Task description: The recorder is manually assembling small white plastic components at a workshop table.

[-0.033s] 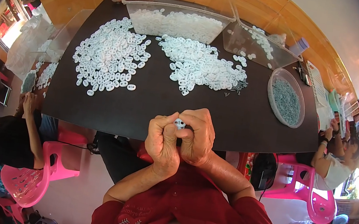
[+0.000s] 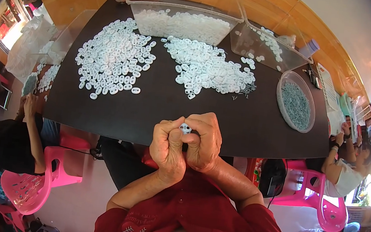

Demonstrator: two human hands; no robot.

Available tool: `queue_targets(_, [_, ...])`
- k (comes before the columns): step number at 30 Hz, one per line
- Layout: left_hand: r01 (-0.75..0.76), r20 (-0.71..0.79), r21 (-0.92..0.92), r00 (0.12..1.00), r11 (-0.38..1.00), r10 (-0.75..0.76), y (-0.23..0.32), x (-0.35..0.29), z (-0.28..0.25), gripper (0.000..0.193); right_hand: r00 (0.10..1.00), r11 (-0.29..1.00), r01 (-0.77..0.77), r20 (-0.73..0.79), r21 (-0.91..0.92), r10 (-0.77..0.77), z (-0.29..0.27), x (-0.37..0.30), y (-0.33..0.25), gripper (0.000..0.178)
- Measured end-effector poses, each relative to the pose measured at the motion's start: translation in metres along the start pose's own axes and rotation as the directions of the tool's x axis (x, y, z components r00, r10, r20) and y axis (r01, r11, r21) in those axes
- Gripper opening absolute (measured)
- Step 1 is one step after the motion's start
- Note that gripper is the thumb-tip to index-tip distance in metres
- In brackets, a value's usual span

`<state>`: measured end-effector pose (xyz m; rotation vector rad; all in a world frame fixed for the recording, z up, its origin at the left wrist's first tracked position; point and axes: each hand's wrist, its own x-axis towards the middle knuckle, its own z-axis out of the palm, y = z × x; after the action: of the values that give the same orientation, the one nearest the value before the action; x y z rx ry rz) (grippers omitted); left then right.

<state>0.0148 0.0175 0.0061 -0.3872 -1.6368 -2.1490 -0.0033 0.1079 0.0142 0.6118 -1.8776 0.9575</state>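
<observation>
Close to the table's near edge, my left hand (image 2: 167, 147) and my right hand (image 2: 206, 141) meet, both closed. Thumbs and fingertips pinch a small white plastic piece with dark holes (image 2: 186, 128) between them. Much of that piece is covered by my fingers. Beyond my hands spreads a heap of white oval plastic pieces (image 2: 209, 70), with a few small dark grey pins (image 2: 246, 90) at its right edge. A second heap of similar white oval pieces (image 2: 112, 56) lies to the left.
Along the back of the dark table (image 2: 138, 122) stand a clear bin of white pieces (image 2: 184, 10) and another clear bin (image 2: 267, 54). A round tub (image 2: 278, 104) of grey pins sits at right. People work at both sides, beside pink chairs (image 2: 50, 178).
</observation>
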Motion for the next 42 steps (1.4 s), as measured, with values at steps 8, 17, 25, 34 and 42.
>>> queue_targets(8, [-0.123, -0.041, 0.063, 0.991, 0.990, 0.126, -0.003, -0.003, 0.003, 0.018, 1.000, 0.998, 0.007, -0.011, 0.069, -0.006, 0.003, -0.001, -0.001, 0.023])
queue_targets(17, [-0.122, -0.037, 0.127, 0.991, 0.984, 0.127, -0.008, -0.002, 0.004, 0.016, 1.000, 0.993, -0.011, -0.007, 0.121, 0.012, 0.005, -0.007, 0.008, 0.012])
queue_targets(25, [0.063, 0.164, 0.197, 0.982, 0.978, -0.096, -0.005, 0.007, -0.003, 0.024, 0.971, 0.970, -0.237, 0.038, 0.047, 0.236, -0.019, -0.008, 0.016, 0.021])
queue_targets(34, [0.140, 0.185, 0.365, 0.958, 0.920, -0.220, -0.011, 0.036, -0.015, 0.017, 0.965, 0.848, -0.260, -0.094, -0.461, 0.245, -0.125, 0.085, 0.136, 0.012])
queue_targets(42, [-0.155, 0.313, 0.585, 0.949, 0.796, -0.046, -0.034, 0.080, -0.020, 0.017, 0.966, 0.579, -0.226, -0.103, -0.783, 0.238, -0.169, 0.156, 0.239, 0.016])
